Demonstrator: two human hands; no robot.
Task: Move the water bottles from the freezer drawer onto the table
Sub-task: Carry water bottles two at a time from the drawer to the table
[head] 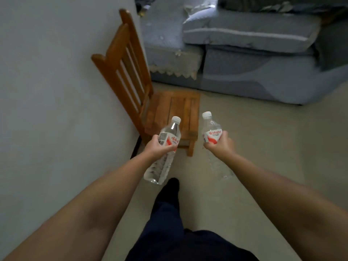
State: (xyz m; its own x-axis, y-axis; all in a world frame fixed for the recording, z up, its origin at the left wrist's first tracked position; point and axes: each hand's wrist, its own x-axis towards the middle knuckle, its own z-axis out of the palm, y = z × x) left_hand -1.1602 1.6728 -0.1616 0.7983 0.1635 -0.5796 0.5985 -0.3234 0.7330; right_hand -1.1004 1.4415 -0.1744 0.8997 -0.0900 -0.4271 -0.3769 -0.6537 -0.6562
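Note:
My left hand [159,146] grips a clear water bottle [165,159] with a red and white label around its middle; the white cap points up and away, the base hangs down toward me. My right hand [220,144] grips a second clear water bottle [211,131] at its red and white label, cap up, its lower half showing faintly below the hand. Both bottles are held out in front of me above the floor. Neither a freezer drawer nor a table is in view.
A wooden chair [169,108] stands against the grey wall [56,91] on the left, just beyond the bottles. A grey sofa [254,53] with cushions fills the far side. Pale floor [273,138] stretches to the right. My dark-trousered leg [169,204] steps forward below.

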